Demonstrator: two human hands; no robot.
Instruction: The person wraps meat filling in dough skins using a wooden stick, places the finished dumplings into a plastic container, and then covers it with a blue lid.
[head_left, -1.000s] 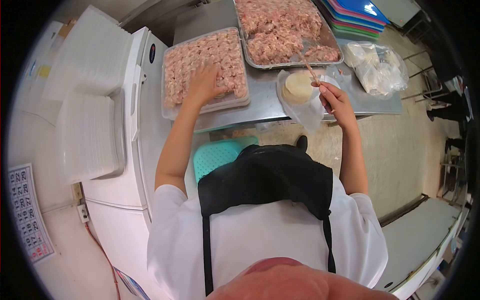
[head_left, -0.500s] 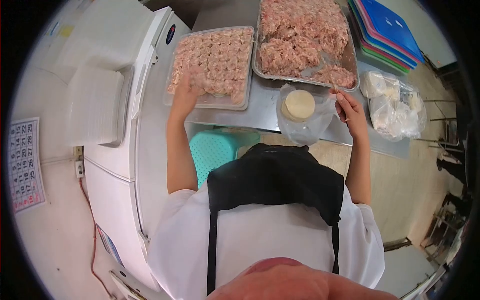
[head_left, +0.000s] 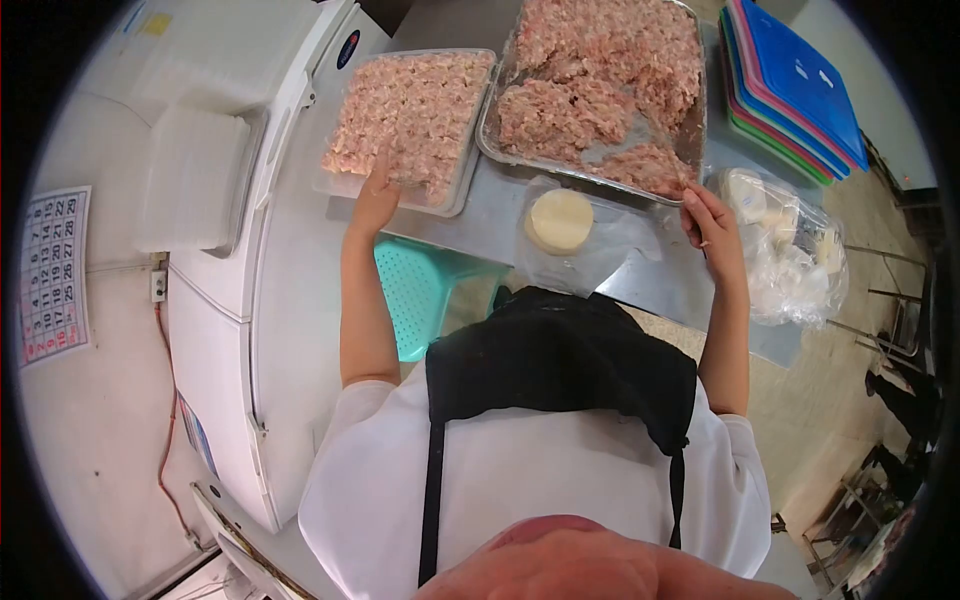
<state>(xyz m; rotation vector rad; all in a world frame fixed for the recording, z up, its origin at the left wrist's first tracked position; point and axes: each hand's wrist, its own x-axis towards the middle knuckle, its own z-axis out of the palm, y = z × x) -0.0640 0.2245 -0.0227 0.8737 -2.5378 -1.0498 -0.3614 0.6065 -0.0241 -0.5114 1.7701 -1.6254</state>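
My left hand (head_left: 377, 200) is at the front edge of a clear plastic tray (head_left: 440, 208), with at least one finger stretched out over the rows of small meat-filled dumplings (head_left: 405, 115). My right hand (head_left: 710, 222) has its fingers curled at the near right corner of a metal tray (head_left: 560, 168). What it grips is mostly hidden; a thin piece shows at the fingertips. Ground meat mixture (head_left: 570, 115) fills most of the metal tray. Between my hands, a stack of round pale wrappers (head_left: 560, 220) lies on a clear plastic bag (head_left: 620, 245).
Right of my right hand sits a plastic bag of wrapper stacks (head_left: 790, 240). Colored lids or boards (head_left: 795, 85) are stacked behind it. A white fridge (head_left: 300, 270) stands on the left, and a turquoise stool (head_left: 415, 290) is under the steel table (head_left: 490, 235).
The view has shifted and turned slightly. My left hand, blurred over the dumplings before, is now nearer the tray's front edge. My right hand stays curled by the metal tray's corner.
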